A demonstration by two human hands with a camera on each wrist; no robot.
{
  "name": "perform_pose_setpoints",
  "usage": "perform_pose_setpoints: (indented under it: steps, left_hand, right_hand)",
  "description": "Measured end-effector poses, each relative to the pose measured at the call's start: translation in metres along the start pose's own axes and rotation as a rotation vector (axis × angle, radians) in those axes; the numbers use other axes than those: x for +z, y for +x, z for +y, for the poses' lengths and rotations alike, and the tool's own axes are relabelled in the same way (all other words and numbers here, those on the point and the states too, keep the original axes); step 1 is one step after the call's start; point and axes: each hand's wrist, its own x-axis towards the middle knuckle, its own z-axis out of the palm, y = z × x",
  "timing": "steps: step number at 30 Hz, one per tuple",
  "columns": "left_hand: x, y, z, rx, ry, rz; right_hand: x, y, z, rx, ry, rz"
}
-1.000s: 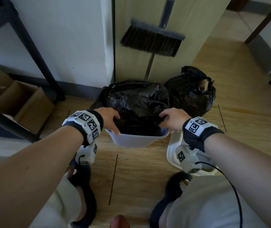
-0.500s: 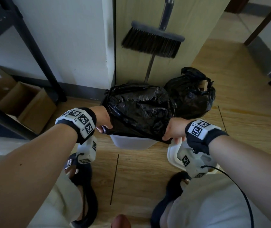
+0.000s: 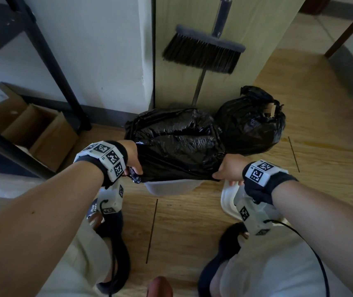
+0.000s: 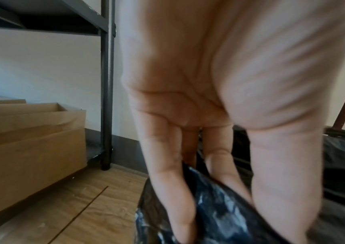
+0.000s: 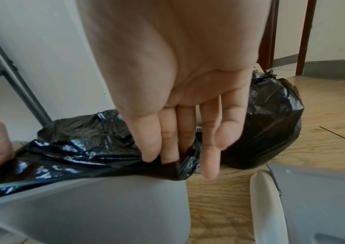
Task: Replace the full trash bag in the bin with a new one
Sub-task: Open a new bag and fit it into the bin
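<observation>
1. The new black trash bag (image 3: 177, 146) sits over the top of the white bin (image 3: 171, 187). The near edge of the bag is pulled down over the near rim.
2. The left hand (image 3: 133, 157) pinches the left corner of the bag edge, with its fingers (image 4: 167, 189) curled into the plastic.
3. The right hand (image 3: 228, 168) pinches the right corner between its thumb and first fingers (image 5: 168, 140). Its other fingers point down, loose.
4. The full trash bag (image 3: 250, 125), tied shut, rests on the floor just beside the bin, on the right. The bin lid (image 3: 228, 202) lies on the floor near the right wrist.
5. What could go wrong: I think a hard pull could rip the thin plastic on the rim. One side could also slip back inside if only one hand tugs. The light bin could tip toward the person.
6. What is different: one second ago both hands held the bag edge up at the rim, and more white bin showed. Now the edge is lower and stretched wide between the hands.
</observation>
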Motion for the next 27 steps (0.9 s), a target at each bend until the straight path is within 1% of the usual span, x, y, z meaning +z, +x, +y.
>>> perform_pose_setpoints:
  steps: [5, 8, 11, 14, 15, 17, 19, 23, 25, 27]
  left_hand:
    - [0.004, -0.002, 0.006, -0.015, 0.092, -0.066]
    - [0.004, -0.001, 0.005, -0.002, 0.103, -0.026]
    - [0.001, 0.004, 0.0, 0.034, -0.038, 0.111]
    - [0.0, 0.008, -0.007, 0.057, -0.229, 0.365]
    - [0.0, 0.009, -0.01, 0.049, -0.3, 0.401]
    - [-0.001, 0.013, -0.014, 0.008, -0.417, 0.35]
    - [-0.001, 0.014, -0.016, -0.018, -0.441, 0.288]
    - [-0.001, 0.016, -0.017, -0.004, -0.365, 0.297]
    - [-0.002, 0.015, -0.018, -0.003, -0.335, 0.274]
    - [0.001, 0.016, -0.018, -0.027, -0.288, 0.222]
  right_hand:
    - [0.0, 0.006, 0.0, -0.015, -0.031, -0.002]
    - [0.003, 0.007, 0.0, 0.005, -0.032, -0.011]
    - [0.003, 0.005, 0.0, 0.011, -0.021, 0.012]
    - [0.005, 0.005, -0.001, 0.015, -0.005, -0.029]
    - [0.006, 0.006, -0.001, 0.015, 0.007, -0.046]
    - [0.008, 0.008, -0.002, 0.015, 0.037, -0.054]
    - [0.01, 0.011, -0.002, 0.024, 0.051, -0.037]
    - [0.014, 0.018, -0.001, 0.044, 0.067, -0.049]
    - [0.016, 0.02, -0.002, 0.057, 0.065, -0.049]
    - [0.016, 0.022, -0.002, 0.048, 0.085, -0.033]
